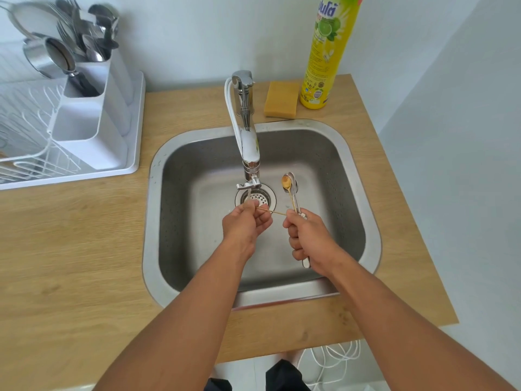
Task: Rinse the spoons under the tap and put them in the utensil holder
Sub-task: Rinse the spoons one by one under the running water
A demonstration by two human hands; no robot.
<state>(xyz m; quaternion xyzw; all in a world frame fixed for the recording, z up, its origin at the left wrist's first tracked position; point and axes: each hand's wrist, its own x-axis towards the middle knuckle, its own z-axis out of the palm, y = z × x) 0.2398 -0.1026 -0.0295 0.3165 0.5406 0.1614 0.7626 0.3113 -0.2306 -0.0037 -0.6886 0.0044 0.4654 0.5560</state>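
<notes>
Over the steel sink [352, 170], my left hand [244, 221] is closed around the bowl end of a thin gold spoon [275, 212], right under the tap [249, 142], where water runs onto it. Its handle sticks out rightward to my right hand [308, 238]. My right hand grips a bundle of spoons [290, 184], one gold and silver ones, bowls pointing away from me. The white utensil holder [93, 108] stands at the far left on the drying rack, with cutlery in its back compartments.
A white dish rack [33, 153] on a tray sits left of the sink, with a steel cup [49, 56] leaning on the holder. A yellow sponge [282, 100] and a yellow dish soap bottle [328, 52] stand behind the sink. The drain strainer [260, 197] lies below the tap.
</notes>
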